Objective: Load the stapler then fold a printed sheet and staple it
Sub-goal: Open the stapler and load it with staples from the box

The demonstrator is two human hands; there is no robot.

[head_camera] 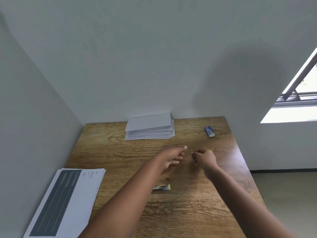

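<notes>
A small silver stapler with a yellow end (162, 187) lies on the wooden table (188, 208), partly hidden under my left forearm. A stack of printed sheets (68, 200) with a dark block of print sits at the table's front left corner. A blue box of staples (209, 131) rests at the back right. My left hand (172, 157) hovers over the middle of the table, blurred, thumb out and fingers loosely apart, holding nothing. My right hand (203, 158) is just to its right, fingers curled in, with nothing visible in it. The two hands are close but apart.
A pile of folded white sheets (150, 127) lies against the back wall. Walls close the table in at the back and left. The table's right edge drops to the floor, and a window (298, 93) is at the far right.
</notes>
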